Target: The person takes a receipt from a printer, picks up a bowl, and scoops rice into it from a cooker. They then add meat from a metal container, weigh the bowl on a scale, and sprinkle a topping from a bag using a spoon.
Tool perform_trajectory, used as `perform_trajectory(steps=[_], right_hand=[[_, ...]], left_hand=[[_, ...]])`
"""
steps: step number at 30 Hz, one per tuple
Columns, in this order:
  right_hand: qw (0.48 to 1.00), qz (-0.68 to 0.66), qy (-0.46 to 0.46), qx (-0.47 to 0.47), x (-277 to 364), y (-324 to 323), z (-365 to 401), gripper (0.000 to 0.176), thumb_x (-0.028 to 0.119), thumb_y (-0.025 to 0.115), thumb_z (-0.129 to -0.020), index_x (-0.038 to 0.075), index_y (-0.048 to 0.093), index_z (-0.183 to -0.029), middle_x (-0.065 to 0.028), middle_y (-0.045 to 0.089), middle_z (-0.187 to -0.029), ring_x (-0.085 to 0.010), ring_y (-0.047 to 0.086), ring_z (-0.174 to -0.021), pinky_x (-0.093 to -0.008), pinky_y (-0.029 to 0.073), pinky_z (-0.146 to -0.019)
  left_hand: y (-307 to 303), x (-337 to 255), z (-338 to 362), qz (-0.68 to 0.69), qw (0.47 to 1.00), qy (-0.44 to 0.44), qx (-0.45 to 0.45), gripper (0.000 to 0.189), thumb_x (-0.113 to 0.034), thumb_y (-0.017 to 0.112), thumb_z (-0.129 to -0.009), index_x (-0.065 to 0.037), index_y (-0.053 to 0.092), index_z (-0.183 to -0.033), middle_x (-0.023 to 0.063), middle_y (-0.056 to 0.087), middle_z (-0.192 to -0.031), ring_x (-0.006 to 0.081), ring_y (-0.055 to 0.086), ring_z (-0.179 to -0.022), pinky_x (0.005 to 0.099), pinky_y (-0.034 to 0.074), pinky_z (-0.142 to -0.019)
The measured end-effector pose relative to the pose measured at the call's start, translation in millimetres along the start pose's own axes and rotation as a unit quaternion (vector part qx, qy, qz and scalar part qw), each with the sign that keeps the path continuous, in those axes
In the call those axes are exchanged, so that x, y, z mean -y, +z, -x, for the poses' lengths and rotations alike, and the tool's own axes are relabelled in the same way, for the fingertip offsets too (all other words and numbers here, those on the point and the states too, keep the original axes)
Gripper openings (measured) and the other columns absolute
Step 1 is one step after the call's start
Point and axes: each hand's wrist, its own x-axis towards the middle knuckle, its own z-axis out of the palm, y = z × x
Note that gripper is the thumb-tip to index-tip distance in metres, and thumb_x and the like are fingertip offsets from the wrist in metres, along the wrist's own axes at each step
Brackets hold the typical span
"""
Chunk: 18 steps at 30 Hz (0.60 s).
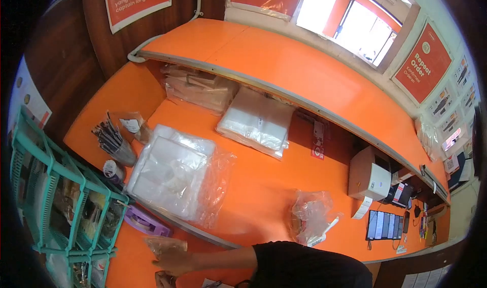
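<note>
At the lower left, below the counter's front edge, my left hand (173, 260) is closed on a small clear bag (170, 245) with brownish contents. Just beneath it, at the bottom of the view, part of my right hand (165, 279) shows; its fingers are too hidden to read. A purple tape dispenser (147, 221) lies above and left of the hands. Beyond it, a large stack of clear plastic bags (172, 174) rests on the orange counter (253, 186).
Green basket racks (71, 207) stand at the left, near a cup of dark utensils (119, 146). Another bag stack (257, 119) lies under the raised shelf (264, 59). A filled plastic bag (310, 217), a white printer (370, 176) and a tablet (384, 225) sit to the right.
</note>
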Motion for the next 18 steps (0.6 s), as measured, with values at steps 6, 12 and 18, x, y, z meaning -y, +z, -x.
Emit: perform_trajectory(steps=[6, 12, 18], right_hand=[[0.959, 0.049, 0.200, -0.194, -15, -38, -4, 0.056, 0.021, 0.060, -0.077, -0.007, 0.045, -0.122, -0.0224, 0.059, -0.097, -0.0337, 0.057, -0.088, -0.0447, 0.045, -0.080], [0.964, 0.066, 0.121, -0.229, -53, -18, 9, 0.042, 0.016, 0.058, -0.078, -0.003, 0.049, -0.115, -0.0232, 0.058, -0.095, -0.0359, 0.057, -0.088, -0.0446, 0.046, -0.079], [0.951, 0.085, 0.132, -0.266, -53, -44, -3, 0.028, 0.015, 0.063, -0.079, 0.006, 0.053, -0.103, -0.0194, 0.053, -0.099, -0.0350, 0.056, -0.089, -0.0438, 0.048, -0.073]], left_hand=[[-3, 55, -47, -0.046, 0.996, 0.079, 0.021, 0.043, -0.032, 0.050, -0.094, -0.006, 0.043, -0.128, 0.0094, 0.049, -0.119, 0.0209, 0.052, -0.108, 0.0356, 0.044, -0.090], [28, 56, -49, -0.178, 0.970, 0.156, -0.059, 0.032, -0.009, 0.056, -0.089, -0.006, 0.048, -0.120, 0.0063, 0.049, -0.115, 0.0139, 0.050, -0.096, 0.0284, 0.046, -0.078], [15, 68, -47, -0.126, 0.970, 0.198, -0.063, 0.024, -0.007, 0.056, -0.088, -0.003, 0.049, -0.110, 0.0041, 0.049, -0.098, 0.0119, 0.050, -0.082, 0.0254, 0.045, -0.071]])
